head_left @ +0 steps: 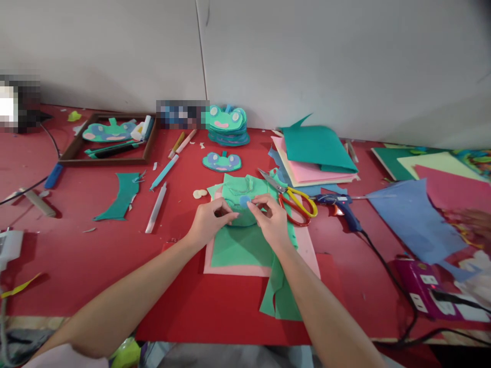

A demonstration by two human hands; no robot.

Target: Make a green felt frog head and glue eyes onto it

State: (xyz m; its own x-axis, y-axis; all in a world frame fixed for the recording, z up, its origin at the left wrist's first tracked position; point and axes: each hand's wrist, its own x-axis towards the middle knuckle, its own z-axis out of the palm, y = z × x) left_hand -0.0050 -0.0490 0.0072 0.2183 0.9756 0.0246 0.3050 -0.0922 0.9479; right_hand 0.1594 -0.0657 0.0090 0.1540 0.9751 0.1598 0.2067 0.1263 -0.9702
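My left hand (209,221) and my right hand (270,220) rest side by side on a green felt cut-out (241,204) in the middle of the red table. The fingers of both hands are pinched at the piece's upper part, next to a small round blue felt dot (244,200) lying on it. The cut-out lies on a light green sheet (240,245) over a pink sheet (307,250). Red and yellow scissors (293,202) lie just right of my right hand.
A blue glue gun (343,207) with its cord lies to the right, beyond it blue and pink sheets (414,220) and a power strip (422,286). A stack of coloured sheets (318,156), finished frog shapes (226,125), glue sticks (156,207) and a wooden tray (111,140) lie behind.
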